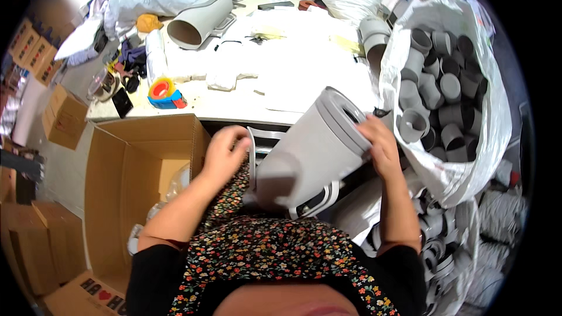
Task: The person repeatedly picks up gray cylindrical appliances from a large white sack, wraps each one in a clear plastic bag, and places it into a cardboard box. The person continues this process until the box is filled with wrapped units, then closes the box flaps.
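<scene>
A large light-grey cylindrical box (307, 152) is tilted in front of my body, its ringed, darker-edged end pointing up and to the right. My right hand (380, 143) grips that upper rim, fingers curled over the edge. At the lower left side of the cylinder, a thin grey strap handle (252, 158) stands up. My left hand (227, 151) is beside it, fingers curled and the fingertips at the strap; slight blur hides the exact contact. Another pale looped handle (322, 200) shows under the cylinder, near my flowered apron (263, 246).
An open cardboard box (108, 193) stands at my left, clear wrapping inside. On the white table (234, 96) lie a tape roll (162, 89) in a blue dispenser, a phone (122, 103) and an open grey cylinder (199, 21). A white sack (433, 181) of grey tubes (449, 88) is at right.
</scene>
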The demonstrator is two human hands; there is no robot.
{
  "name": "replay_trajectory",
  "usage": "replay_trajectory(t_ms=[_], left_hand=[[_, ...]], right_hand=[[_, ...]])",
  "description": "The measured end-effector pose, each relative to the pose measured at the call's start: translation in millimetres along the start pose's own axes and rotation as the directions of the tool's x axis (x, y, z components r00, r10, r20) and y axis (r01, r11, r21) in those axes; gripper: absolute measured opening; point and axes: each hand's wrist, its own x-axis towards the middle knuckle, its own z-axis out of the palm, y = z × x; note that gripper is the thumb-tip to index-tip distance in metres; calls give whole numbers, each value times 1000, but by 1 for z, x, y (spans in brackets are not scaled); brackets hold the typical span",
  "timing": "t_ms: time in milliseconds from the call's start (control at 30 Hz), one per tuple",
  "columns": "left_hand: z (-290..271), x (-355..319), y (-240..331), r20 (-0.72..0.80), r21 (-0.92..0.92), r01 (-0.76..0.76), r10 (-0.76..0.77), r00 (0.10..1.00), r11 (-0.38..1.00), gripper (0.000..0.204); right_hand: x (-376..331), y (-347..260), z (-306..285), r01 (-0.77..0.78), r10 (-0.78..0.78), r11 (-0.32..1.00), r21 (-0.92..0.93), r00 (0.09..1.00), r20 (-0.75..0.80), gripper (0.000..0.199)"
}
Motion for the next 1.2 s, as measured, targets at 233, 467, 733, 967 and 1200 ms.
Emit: replay_trajectory(t_ms=[233, 467, 733, 967, 1200], left_hand=[[50, 0, -27, 220, -557, -56, 212, 952, 828, 69], [68, 8, -11, 424, -636, 135, 198, 884, 759, 91], [67, 4, -17, 375, -588, 116, 143, 916, 801, 77], [51, 4, -5, 324, -647, 112, 139, 936, 755, 71], [77, 56, 22, 200, -759, 246, -144, 969, 602, 32]], right_hand=[[-21, 13, 5, -66, 113, 888, 454, 991, -76, 67], [13, 55, 0, -135, 227, 353, 926, 972, 56, 46], [83, 218, 206, -350, 347, 936, -36, 935, -69, 29], [76, 94, 139, -628, 472, 417, 657, 767, 434, 28], [51, 62, 121, -619, 464, 209, 757, 744, 481, 32]])
